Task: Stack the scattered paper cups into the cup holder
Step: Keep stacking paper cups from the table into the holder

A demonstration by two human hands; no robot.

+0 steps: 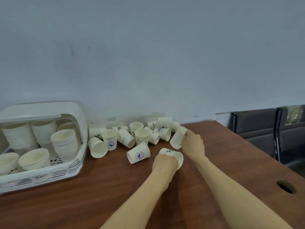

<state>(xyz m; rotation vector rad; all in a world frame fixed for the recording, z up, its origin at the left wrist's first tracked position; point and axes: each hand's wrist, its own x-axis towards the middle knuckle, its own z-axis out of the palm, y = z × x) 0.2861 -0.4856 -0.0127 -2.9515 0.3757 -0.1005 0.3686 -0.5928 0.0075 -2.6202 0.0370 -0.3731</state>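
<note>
Several white paper cups (pixel 125 138) lie scattered and tipped over at the back of the brown table (pixel 92 195). My left hand (pixel 164 164) grips a cup with a percent mark (pixel 173 154), lying on its side on the table. My right hand (pixel 194 144) holds another white cup (pixel 177 138), tilted, just above the table. A cup with a blue whale logo (pixel 138 154) lies to the left of my left hand. The white cup holder (pixel 72 169), a slotted basket with a raised lid, stands at the far left and contains several stacks of cups (pixel 65 142).
A round cable hole (pixel 285 186) is cut into the table near its right edge. Dark chairs (pixel 270 129) stand beyond the table's right side. A pale blue wall (pixel 148 55) runs right behind the cups.
</note>
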